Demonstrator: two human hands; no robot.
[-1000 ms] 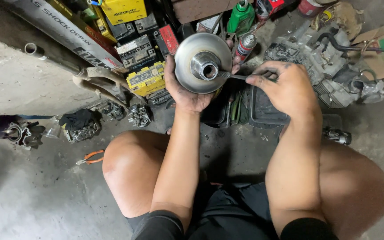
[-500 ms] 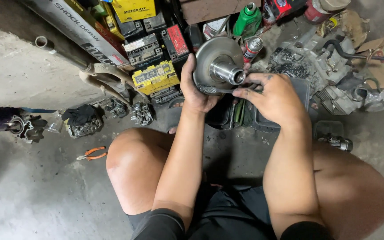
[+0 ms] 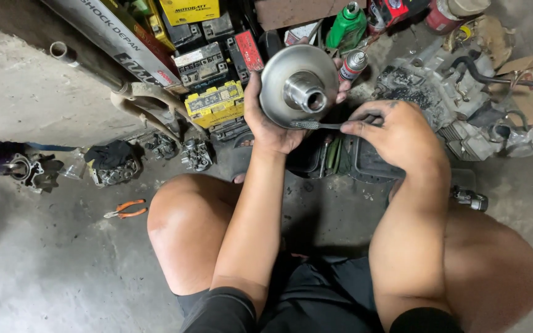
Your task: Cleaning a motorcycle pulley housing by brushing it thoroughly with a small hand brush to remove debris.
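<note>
We hold a round grey metal pulley disc (image 3: pixel 294 92) up over the concrete floor (image 3: pixel 63 271), between our knees and the clutter along the wall. It is a shallow dish with a dull, smooth face and a short hollow hub standing out of its middle (the bore shows dark at the end). Our left hand (image 3: pixel 266 126) cups the disc from below and behind, the thumb lying along its left rim and fingertips showing past the right edge. Our right hand (image 3: pixel 396 132) is closed around the handle of a small brush (image 3: pixel 316 125), pinched between thumb and forefinger, whose bristled end touches the lower rim of the disc.

Just under the disc lies a dark plastic tray (image 3: pixel 365 163). Behind it stand a yellow battery (image 3: pixel 215 105) and darker ones, a green bottle (image 3: pixel 347 28) and a small spray can (image 3: pixel 353 65) just beside the disc's right edge. To the right rests a grimy engine block (image 3: pixel 445 98) with hoses. Off to the left on the floor we see orange-handled pliers (image 3: pixel 124 209), a carburettor (image 3: pixel 195 154) and other oily parts near a black rag (image 3: pixel 109 154).
</note>
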